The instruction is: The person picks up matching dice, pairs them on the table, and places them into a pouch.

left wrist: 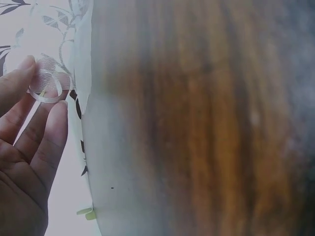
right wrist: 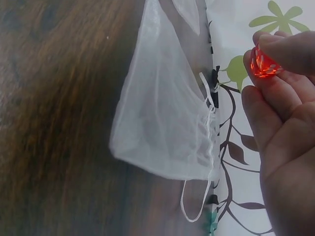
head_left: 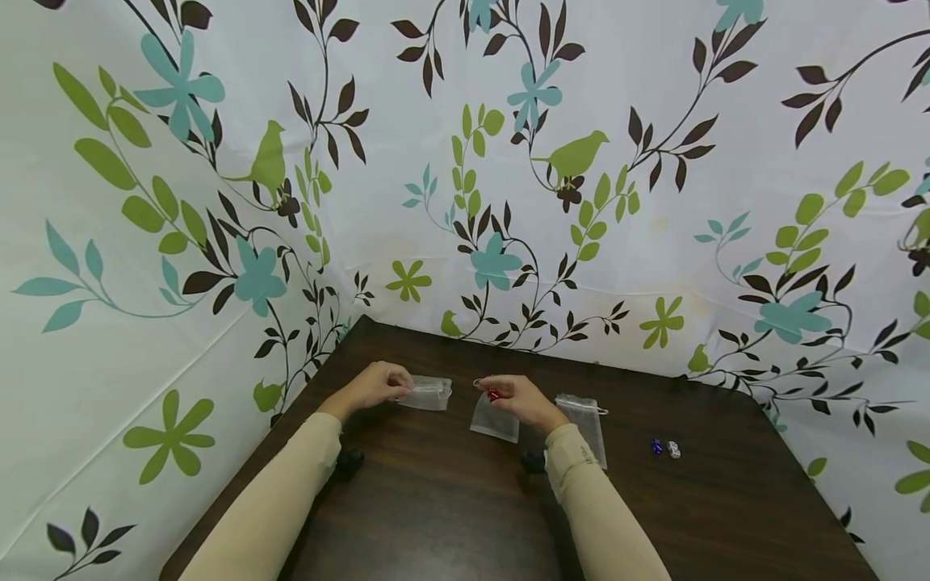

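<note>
My left hand [head_left: 374,384] pinches one end of a sheer white drawstring bag [head_left: 429,395]. In the left wrist view, a pale ribbon loop [left wrist: 47,96] curls by the thumb and fingertips. My right hand [head_left: 519,397] holds a small glossy red die-like piece [right wrist: 265,64] between thumb and fingers. Under and beside that hand lies a second sheer bag [head_left: 496,420], flat on the table. To the right of the right wrist is a third sheer bag [head_left: 587,428], its cord loop sticking out. The right wrist view shows a sheer bag [right wrist: 162,108] with white cords close by.
Farther right on the dark wooden table [head_left: 436,500] sit a small shiny blue piece [head_left: 657,446] and a silvery one [head_left: 673,449], side by side. A white cloth [head_left: 436,226] patterned with leaves, flowers and birds hangs behind the table and along its left.
</note>
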Demonstrator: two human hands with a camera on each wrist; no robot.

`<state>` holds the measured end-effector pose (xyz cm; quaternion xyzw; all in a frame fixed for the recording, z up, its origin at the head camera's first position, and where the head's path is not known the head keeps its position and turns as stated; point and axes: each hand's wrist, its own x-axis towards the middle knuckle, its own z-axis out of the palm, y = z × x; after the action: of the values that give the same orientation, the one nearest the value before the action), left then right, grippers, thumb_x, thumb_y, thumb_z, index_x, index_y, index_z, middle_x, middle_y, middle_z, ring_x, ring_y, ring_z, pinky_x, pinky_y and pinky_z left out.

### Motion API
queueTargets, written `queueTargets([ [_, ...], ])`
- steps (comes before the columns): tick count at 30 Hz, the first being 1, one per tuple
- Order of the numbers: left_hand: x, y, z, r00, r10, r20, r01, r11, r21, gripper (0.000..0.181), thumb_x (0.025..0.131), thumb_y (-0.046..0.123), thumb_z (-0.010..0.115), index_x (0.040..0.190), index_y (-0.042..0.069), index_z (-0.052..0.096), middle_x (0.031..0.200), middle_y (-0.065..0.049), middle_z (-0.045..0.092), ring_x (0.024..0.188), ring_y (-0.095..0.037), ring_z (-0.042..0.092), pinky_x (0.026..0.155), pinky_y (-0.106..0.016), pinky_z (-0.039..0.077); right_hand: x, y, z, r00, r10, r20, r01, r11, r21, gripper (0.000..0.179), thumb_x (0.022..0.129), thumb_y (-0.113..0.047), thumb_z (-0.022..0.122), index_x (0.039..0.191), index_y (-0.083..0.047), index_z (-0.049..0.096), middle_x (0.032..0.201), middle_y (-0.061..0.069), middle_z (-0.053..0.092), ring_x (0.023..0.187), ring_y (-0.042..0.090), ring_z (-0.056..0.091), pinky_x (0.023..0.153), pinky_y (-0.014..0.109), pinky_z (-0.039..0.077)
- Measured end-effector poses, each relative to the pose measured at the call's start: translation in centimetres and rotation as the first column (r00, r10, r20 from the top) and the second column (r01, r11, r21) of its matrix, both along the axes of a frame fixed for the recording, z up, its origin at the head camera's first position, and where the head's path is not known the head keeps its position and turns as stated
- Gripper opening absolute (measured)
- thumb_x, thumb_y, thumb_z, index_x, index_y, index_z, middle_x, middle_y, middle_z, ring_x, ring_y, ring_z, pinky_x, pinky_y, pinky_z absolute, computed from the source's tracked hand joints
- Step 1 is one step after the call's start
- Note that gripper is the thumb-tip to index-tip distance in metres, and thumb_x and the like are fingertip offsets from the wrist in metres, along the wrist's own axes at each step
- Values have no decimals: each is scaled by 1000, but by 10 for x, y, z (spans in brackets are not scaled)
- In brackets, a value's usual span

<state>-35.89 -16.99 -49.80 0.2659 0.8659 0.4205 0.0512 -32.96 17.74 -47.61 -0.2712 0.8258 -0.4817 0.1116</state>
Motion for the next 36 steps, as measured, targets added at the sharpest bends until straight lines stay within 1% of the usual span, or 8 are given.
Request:
queueTargets([
  [7, 0, 1, 1, 1000, 12, -1, -12, 1000, -13, 4, 92, 10, 76, 96, 9, 75, 89, -1, 75, 73, -12, 64, 65, -30, 54, -2, -9, 4, 1000, -13, 4, 13, 1000, 28, 43, 94, 13, 59, 136, 3, 60, 139, 19, 61, 132, 35, 55, 99, 42, 51],
  [9, 0, 1, 1, 1000, 7, -5, -7, 1000, -12, 4, 92, 9, 76, 95, 9, 75, 89, 0, 75, 74, -11, 64, 65, -29, 53, -1, -11, 5, 1000, 2, -11, -2, 1000, 27, 42, 94, 13, 60, 136, 5, 60, 138, 21, 61, 131, 37, 55, 98, 43, 52],
  [12, 1, 1, 1, 1000, -4, -17, 4, 1000, -9, 4, 91, 9, 77, 94, 9, 75, 88, 0, 75, 75, -10, 64, 65, -29, 53, -1, -15, 7, 1000, 24, -8, -24, 1000, 13, 42, 94, 12, 60, 136, 6, 59, 138, 22, 60, 132, 38, 54, 99, 44, 51],
  [17, 1, 1, 0, 1000, -5, -21, 4, 1000, -6, 5, 90, 9, 78, 93, 10, 75, 89, 1, 75, 77, -10, 65, 66, -29, 53, -3, -21, 7, 999, 47, -8, -47, 999, 15, 43, 95, 11, 59, 137, 3, 59, 138, 21, 60, 133, 37, 53, 100, 44, 51],
  [22, 0, 3, -1, 1000, -15, -24, 15, 1000, -4, 5, 91, 11, 77, 95, 10, 75, 90, 1, 75, 76, -11, 65, 66, -30, 53, -5, -25, 6, 999, 41, -12, -41, 999, 11, 42, 95, 12, 59, 136, 4, 59, 137, 21, 61, 132, 38, 54, 98, 43, 52],
  [26, 0, 4, -1, 1000, -12, -18, 12, 1000, -8, 4, 91, 11, 77, 95, 10, 75, 89, 1, 75, 75, -10, 65, 66, -30, 53, -6, -29, 7, 999, 37, 9, -37, 999, -1, 42, 95, 11, 59, 136, 4, 59, 137, 22, 61, 132, 37, 54, 98, 43, 52],
  [32, 0, 4, -2, 1000, -13, -14, 13, 1000, -4, 4, 91, 10, 77, 95, 9, 75, 90, 0, 76, 75, -10, 65, 66, -29, 53, -5, -40, 13, 998, 53, 19, -53, 999, -1, 41, 97, 8, 58, 138, 3, 58, 140, 24, 58, 134, 41, 51, 100, 45, 51],
  [36, 0, 5, -1, 1000, -20, -14, 20, 1000, 5, 4, 91, 10, 76, 95, 9, 75, 91, 0, 76, 76, -11, 66, 66, -30, 54, -5, -46, 17, 999, 47, 13, -47, 999, 15, 42, 97, 8, 59, 138, 1, 59, 140, 20, 59, 134, 37, 52, 101, 46, 49],
])
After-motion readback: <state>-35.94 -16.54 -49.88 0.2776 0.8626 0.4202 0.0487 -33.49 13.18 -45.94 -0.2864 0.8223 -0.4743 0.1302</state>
